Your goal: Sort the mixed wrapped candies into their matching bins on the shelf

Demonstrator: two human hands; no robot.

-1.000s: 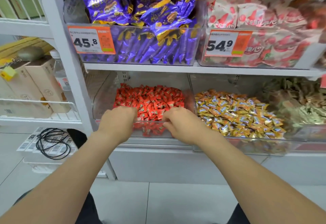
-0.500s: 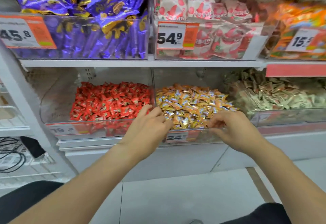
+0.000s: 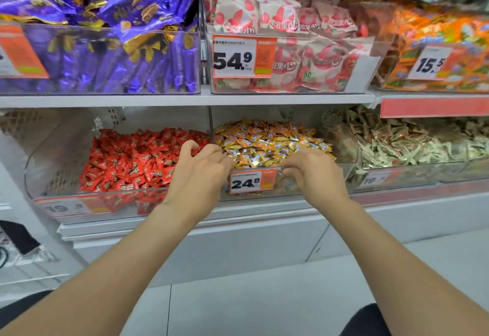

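both hands at the gold candy bin

we are reaching into the clear middle bin point(image 3: 344, 176), heaped with gold candies point(image 3: 267, 139); the left bin point(image 3: 53, 171) is holding red candies point(image 3: 137, 161), the right bin point(image 3: 423, 174) pale green candies point(image 3: 397, 147), partly blurred. our left hand point(image 3: 201, 170) is curling its fingers over the near left of the gold heap, our right hand point(image 3: 315, 171) curling at the front rim beside the 24.8 price tag point(image 3: 251, 180). the curled fingers are hiding whether either is holding a candy.
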